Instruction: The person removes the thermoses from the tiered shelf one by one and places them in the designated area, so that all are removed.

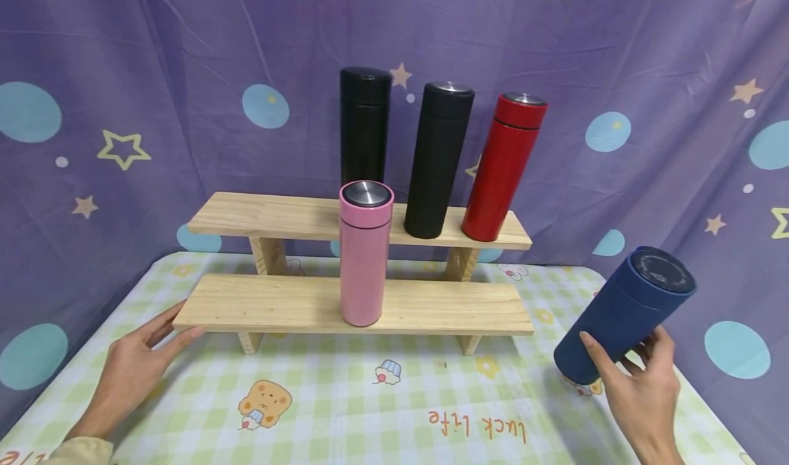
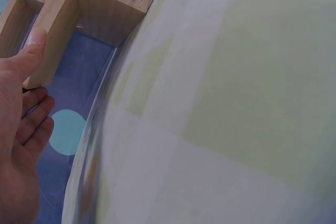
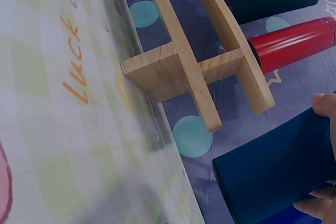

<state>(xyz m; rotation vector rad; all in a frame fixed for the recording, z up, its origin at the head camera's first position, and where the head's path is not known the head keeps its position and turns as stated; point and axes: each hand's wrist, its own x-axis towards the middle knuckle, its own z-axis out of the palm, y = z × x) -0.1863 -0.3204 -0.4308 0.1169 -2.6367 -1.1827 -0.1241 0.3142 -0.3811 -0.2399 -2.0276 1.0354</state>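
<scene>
My right hand (image 1: 644,386) grips a dark blue thermos bottle (image 1: 622,314), tilted with its lid up and to the right. In the right wrist view the bottle's base (image 3: 262,177) hangs clear of the tablecloth. On the left, my left hand (image 1: 132,362) holds the end of the lower board of a two-tier wooden rack (image 1: 265,307), with the thumb (image 2: 34,45) against the board. A pink thermos (image 1: 364,266) stands on that lower board near its middle. Two black thermoses (image 1: 365,126) and a red thermos (image 1: 502,170) stand on the upper board.
A green-and-white checked cloth (image 1: 333,396) with cartoon prints covers the table. Behind it hangs a purple curtain (image 1: 197,54) with stars and blue dots. The rack's right end lies to the left of the blue bottle.
</scene>
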